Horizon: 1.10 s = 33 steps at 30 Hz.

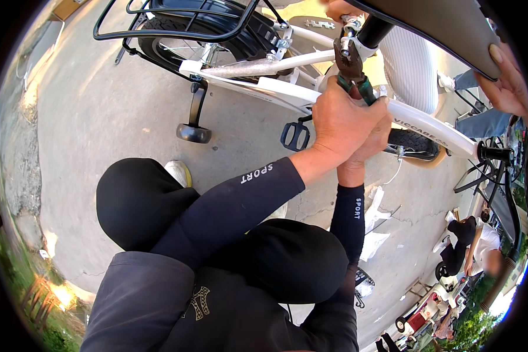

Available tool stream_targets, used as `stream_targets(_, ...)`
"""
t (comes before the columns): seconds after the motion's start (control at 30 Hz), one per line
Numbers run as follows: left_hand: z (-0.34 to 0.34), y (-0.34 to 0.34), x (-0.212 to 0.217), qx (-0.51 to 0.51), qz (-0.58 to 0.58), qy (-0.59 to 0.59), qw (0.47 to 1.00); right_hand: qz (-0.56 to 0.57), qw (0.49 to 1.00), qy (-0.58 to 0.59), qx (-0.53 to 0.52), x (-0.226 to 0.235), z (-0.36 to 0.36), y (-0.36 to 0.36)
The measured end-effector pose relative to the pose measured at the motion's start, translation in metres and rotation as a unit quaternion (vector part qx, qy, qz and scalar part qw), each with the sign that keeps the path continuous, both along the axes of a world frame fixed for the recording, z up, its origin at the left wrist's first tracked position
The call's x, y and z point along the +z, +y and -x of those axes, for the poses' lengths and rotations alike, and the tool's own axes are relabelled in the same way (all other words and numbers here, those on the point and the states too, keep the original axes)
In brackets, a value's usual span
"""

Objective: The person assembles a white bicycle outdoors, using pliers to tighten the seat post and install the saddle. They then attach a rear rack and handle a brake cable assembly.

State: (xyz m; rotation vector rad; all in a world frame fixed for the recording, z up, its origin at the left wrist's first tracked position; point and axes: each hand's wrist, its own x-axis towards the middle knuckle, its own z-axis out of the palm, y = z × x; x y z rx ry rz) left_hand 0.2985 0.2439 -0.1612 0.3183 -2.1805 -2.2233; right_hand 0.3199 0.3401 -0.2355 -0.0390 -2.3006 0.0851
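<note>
A white bicycle [434, 126] stands across the upper part of the view. My left hand [341, 117] is wrapped round the green handles of dark pliers [348, 66]. Closed over the same handles from the right side is my right hand [376, 139], partly covered by the left. The pliers' jaws meet a shiny metal fitting [350, 28] beside the black seat post [374, 31]; the exact grip of the jaws is hard to see. Above sits a dark saddle [434, 22], with another person's hand [506, 85] on its edge. A further person's fingers [339, 9] touch near the fitting.
Below the frame hang a black pedal [295, 136] and a small stabiliser wheel [193, 134]. A black rear rack [170, 36] juts out at upper left. White plastic scraps [374, 243] lie on the concrete ground [123, 111]. A seated person [484, 246] is at far right.
</note>
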Motion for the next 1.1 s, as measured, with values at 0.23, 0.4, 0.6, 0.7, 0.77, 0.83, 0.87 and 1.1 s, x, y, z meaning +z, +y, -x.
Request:
stream_targets(0.23,0.002,0.001,0.002,-0.03,-0.031,-0.036,0.998,0.012,0.996,-0.065,-0.065,0.031,-0.007,-0.02)
stream_targets(0.4,-0.005,0.014,0.061,-0.148,-0.471,-0.135,0.859,-0.274,0.955,-0.059,-0.099,0.152,-0.021,0.012)
stream_targets(0.6,0.001,0.013,0.086,-0.129,-0.558,-0.169,0.802,-0.388,0.911,-0.139,0.0,0.223,0.007,0.019)
stream_targets(0.7,-0.001,0.017,0.08,-0.117,-0.522,-0.17,0.828,-0.33,0.933,-0.145,0.007,0.201,0.002,0.029)
stream_targets(0.77,-0.002,0.018,0.074,-0.116,-0.491,-0.166,0.848,-0.292,0.947,-0.136,0.008,0.184,-0.003,0.032)
stream_targets(0.83,-0.004,0.021,0.065,-0.093,-0.472,-0.14,0.866,-0.267,0.956,-0.121,-0.007,0.167,-0.009,0.031)
stream_targets(0.87,-0.005,0.02,0.059,-0.089,-0.455,-0.131,0.876,-0.255,0.96,-0.11,-0.01,0.157,-0.01,0.029)
stream_targets(1.1,0.0,0.018,0.017,-0.076,-0.262,-0.079,0.959,-0.098,0.992,-0.078,-0.03,0.072,-0.014,0.021)
